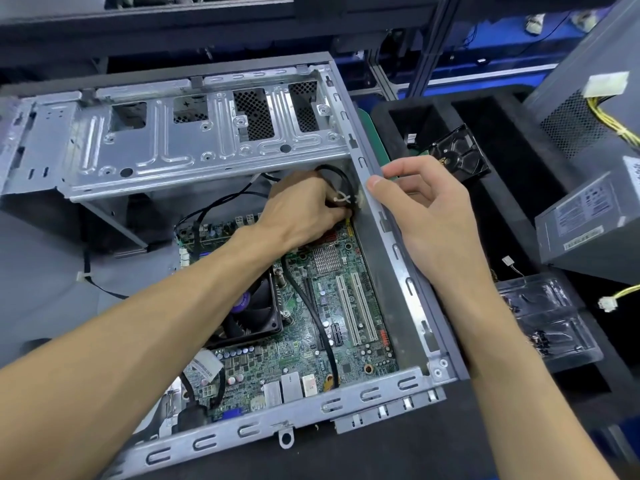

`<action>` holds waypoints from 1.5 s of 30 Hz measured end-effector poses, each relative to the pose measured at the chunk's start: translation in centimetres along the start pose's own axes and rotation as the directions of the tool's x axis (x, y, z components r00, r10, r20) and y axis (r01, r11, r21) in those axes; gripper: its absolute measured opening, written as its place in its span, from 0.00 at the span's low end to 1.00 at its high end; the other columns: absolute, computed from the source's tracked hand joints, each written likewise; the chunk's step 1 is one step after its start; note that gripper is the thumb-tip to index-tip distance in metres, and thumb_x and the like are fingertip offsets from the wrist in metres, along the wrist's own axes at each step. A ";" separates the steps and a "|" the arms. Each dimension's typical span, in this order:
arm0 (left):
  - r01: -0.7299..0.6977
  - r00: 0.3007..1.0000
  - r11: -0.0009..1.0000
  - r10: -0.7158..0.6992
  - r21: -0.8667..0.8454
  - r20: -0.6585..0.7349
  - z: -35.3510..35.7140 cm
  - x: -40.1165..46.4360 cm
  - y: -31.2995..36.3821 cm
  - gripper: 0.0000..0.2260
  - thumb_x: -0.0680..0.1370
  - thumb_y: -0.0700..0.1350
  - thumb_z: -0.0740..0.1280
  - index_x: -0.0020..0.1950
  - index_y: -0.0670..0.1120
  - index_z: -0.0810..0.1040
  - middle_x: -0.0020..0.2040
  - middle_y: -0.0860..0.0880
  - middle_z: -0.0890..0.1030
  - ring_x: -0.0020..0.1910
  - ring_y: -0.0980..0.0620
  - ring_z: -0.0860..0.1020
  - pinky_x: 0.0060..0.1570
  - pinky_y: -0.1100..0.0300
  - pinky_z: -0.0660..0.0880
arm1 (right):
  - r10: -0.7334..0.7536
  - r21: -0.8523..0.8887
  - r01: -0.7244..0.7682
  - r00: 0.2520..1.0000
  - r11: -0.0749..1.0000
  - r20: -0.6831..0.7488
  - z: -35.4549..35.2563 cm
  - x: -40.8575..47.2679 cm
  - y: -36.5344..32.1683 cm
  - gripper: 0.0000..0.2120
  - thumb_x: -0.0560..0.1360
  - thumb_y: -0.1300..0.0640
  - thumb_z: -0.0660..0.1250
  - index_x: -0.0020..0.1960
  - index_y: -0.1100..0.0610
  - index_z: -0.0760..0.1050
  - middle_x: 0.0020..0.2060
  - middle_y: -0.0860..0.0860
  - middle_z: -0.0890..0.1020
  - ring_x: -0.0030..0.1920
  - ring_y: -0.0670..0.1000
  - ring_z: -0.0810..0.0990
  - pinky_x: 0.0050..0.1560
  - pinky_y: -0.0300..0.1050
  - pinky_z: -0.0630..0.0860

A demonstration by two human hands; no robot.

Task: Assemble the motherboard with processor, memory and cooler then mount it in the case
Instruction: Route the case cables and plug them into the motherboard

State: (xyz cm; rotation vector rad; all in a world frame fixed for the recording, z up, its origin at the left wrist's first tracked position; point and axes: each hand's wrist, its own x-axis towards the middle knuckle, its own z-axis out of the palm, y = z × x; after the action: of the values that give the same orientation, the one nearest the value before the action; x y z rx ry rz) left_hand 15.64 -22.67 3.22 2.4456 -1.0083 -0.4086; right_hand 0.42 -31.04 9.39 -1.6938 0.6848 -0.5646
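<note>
The open metal case (pixel 408 282) lies flat on the bench with the green motherboard (pixel 349 303) inside it. A black cooler fan (pixel 252 313) sits on the board's left part. My left hand (pixel 304 209) reaches deep into the case at the board's far edge, its fingers curled round a black cable bundle (pixel 341 183) tied with a white tie. My right hand (pixel 422 206) grips the case's right wall, thumb on the rim and fingers curled over the outside. A second black cable (pixel 322 327) runs across the board.
The swung-up metal drive cage (pixel 207 133) spans the far side of the case. To the right lies a black foam tray (pixel 512 188) with a hard drive (pixel 457 154), a clear screw tray (pixel 554 320), and two grey power supplies (pixel 592 223) with yellow wires.
</note>
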 end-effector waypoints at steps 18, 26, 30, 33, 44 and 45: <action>-0.096 0.985 0.982 0.117 0.162 -0.124 0.9 0.0 0.8 0.09 0.75 0.54 0.70 0.42 0.49 0.76 0.35 0.51 0.77 0.34 0.45 0.76 0.33 0.58 0.67 | -0.002 -0.002 0.002 1.000 1.000 0.017 -0.1 0.2 0.2 0.05 0.76 0.54 0.73 0.49 0.49 0.78 0.40 0.49 0.82 0.43 0.50 0.82 0.44 0.39 0.76; -0.047 0.977 0.998 0.038 0.041 0.208 -1.5 0.2 0.4 0.07 0.78 0.51 0.69 0.48 0.51 0.85 0.42 0.51 0.85 0.41 0.50 0.80 0.44 0.59 0.76 | 0.008 -0.006 -0.007 1.000 1.000 0.017 -0.1 0.2 0.1 0.05 0.76 0.53 0.73 0.50 0.49 0.78 0.42 0.51 0.83 0.46 0.54 0.82 0.45 0.40 0.77; -0.154 0.926 0.987 0.131 0.037 0.354 -4.9 -1.9 1.0 0.19 0.78 0.36 0.63 0.64 0.52 0.82 0.59 0.53 0.83 0.57 0.55 0.80 0.59 0.64 0.74 | 0.014 -0.020 -0.014 1.000 1.000 0.017 -0.2 0.3 0.1 0.06 0.76 0.52 0.73 0.51 0.51 0.78 0.43 0.53 0.83 0.46 0.54 0.82 0.47 0.44 0.78; -0.252 0.871 0.964 0.190 0.080 0.453 -7.7 -4.8 1.7 0.21 0.76 0.36 0.59 0.57 0.58 0.83 0.54 0.58 0.84 0.54 0.56 0.80 0.67 0.60 0.71 | 0.023 -0.028 -0.023 1.000 0.999 0.019 -0.2 0.2 0.1 0.06 0.76 0.52 0.73 0.51 0.51 0.78 0.43 0.52 0.83 0.46 0.53 0.82 0.47 0.44 0.78; -0.365 0.792 0.915 0.403 -0.173 0.458 -10.2 -12.1 2.4 0.08 0.77 0.52 0.66 0.44 0.55 0.84 0.42 0.64 0.82 0.49 0.60 0.76 0.58 0.81 0.56 | -0.056 -0.218 0.057 0.998 0.974 0.012 -0.6 -0.2 -0.7 0.05 0.77 0.50 0.72 0.51 0.48 0.78 0.43 0.46 0.81 0.42 0.40 0.79 0.42 0.31 0.74; -0.342 0.822 0.911 0.410 -0.232 0.396 -10.7 -12.0 1.9 0.08 0.77 0.55 0.68 0.42 0.56 0.84 0.42 0.62 0.82 0.46 0.58 0.77 0.53 0.78 0.64 | -0.096 -0.267 0.093 0.995 0.959 0.001 -0.7 -0.3 -1.0 0.04 0.77 0.51 0.71 0.50 0.48 0.78 0.44 0.46 0.81 0.44 0.42 0.79 0.43 0.30 0.74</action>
State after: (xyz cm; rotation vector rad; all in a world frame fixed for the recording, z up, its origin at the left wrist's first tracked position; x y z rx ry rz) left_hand 10.84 -12.01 14.43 1.9852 -1.5515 -0.8855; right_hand -0.14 -31.09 10.46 -1.9845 0.7163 -0.5686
